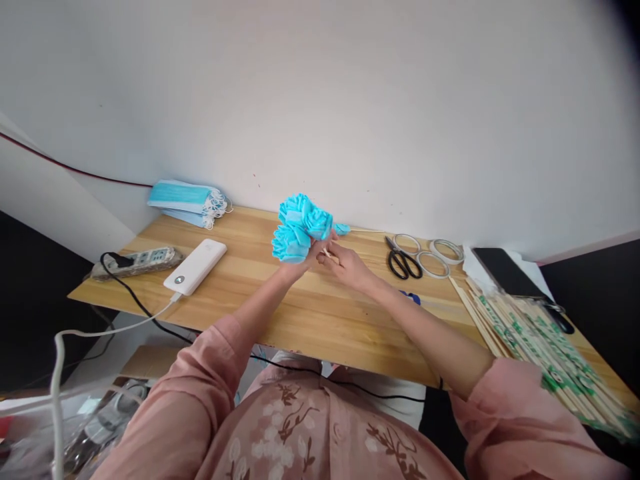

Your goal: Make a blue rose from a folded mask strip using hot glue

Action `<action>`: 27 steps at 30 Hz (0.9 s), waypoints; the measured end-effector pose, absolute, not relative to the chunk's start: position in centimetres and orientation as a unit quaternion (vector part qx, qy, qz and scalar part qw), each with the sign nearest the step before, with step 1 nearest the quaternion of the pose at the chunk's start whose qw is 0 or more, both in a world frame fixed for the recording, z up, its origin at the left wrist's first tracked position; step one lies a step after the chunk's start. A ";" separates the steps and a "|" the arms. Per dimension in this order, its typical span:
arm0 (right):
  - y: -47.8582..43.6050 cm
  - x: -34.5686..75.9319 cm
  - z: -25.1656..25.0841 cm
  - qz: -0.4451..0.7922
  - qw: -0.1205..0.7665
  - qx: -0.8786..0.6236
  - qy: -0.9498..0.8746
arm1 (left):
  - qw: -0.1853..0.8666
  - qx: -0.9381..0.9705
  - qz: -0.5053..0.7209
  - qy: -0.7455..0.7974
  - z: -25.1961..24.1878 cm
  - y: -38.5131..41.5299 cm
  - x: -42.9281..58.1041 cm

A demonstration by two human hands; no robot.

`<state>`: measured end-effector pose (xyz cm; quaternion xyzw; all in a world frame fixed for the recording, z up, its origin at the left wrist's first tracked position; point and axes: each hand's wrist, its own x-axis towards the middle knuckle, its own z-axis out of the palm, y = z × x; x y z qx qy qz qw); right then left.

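Left hand (299, 265) closed round base of blue mask-flower cluster (301, 230), held just above tabletop, close to wall. Right hand (347, 265) touching left, fingers pinching thin wooden stick (330, 254).

Bare wooden table (320, 313) from hands to near edge.

Right of hands: one black scissors (403, 261), three tape rolls (433, 265), heap of wrapped chopsticks (535, 340) reaching right edge.

Left of hands: one power bank (196, 265), one power strip (143, 259), one stack of face masks (186, 200) against wall.

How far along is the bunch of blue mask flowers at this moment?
Done: several pleated blue fabric rosettes already sit bunched together. In hand: the left hand holds that bunch from below while the right hand pinches a thin wooden stick at its base. Left: a stack of flat blue face masks and many paper-wrapped chopsticks lie unused.
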<state>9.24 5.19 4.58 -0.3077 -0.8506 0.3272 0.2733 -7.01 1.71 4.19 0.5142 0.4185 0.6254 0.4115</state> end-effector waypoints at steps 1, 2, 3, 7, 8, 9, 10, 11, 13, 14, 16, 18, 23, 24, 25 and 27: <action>5.0 9.0 4.6 0.334 0.282 -0.312 -0.844 | 0.404 0.509 0.639 0.411 4.5 1.8 -6.8; 4.8 8.8 4.6 0.340 0.290 -0.313 -0.838 | 0.398 0.499 0.654 0.405 4.8 2.0 -6.5; 4.6 8.5 4.6 0.347 0.299 -0.314 -0.832 | 0.399 0.488 0.666 0.400 5.0 2.2 -6.2; 4.6 7.8 4.5 0.393 0.328 -0.317 -0.799 | 0.465 0.458 0.658 0.376 5.7 2.4 -5.5; 4.7 7.7 4.4 0.409 0.330 -0.314 -0.791 | 0.488 0.463 0.644 0.364 5.8 2.4 -5.6; 4.8 7.7 4.4 0.425 0.331 -0.310 -0.783 | 0.510 0.474 0.627 0.350 5.8 2.3 -5.7; 4.9 7.8 4.3 0.441 0.331 -0.305 -0.777 | 0.529 0.485 0.609 0.338 5.7 2.2 -5.9; 5.0 7.9 4.2 0.454 0.330 -0.299 -0.772 | 0.540 0.495 0.596 0.329 5.6 2.1 -6.2; 5.1 8.1 4.1 0.472 0.329 -0.286 -0.766 | 0.533 0.512 0.589 0.326 5.5 2.1 -6.7; 5.1 8.3 4.0 0.476 0.329 -0.281 -0.765 | 0.515 0.518 0.598 0.331 5.4 2.1 -6.9; 5.1 8.6 3.8 0.478 0.330 -0.274 -0.767 | 0.477 0.529 0.612 0.344 5.4 1.9 -7.1; 5.0 8.9 3.6 0.470 0.330 -0.271 -0.772 | 0.469 0.547 0.598 0.350 5.5 1.5 -6.9; 5.3 9.6 2.6 0.434 0.320 -0.270 -0.798 | 0.398 0.611 0.549 0.409 5.2 0.7 -6.4; 5.6 9.7 2.3 0.428 0.315 -0.270 -0.803 | 0.374 0.617 0.547 0.424 5.1 0.8 -6.4; 5.9 9.8 2.0 0.422 0.310 -0.269 -0.808 | 0.356 0.619 0.549 0.434 4.9 0.8 -6.3; 6.7 9.8 1.4 0.415 0.297 -0.265 -0.818 | 0.333 0.625 0.554 0.438 4.8 1.1 -6.3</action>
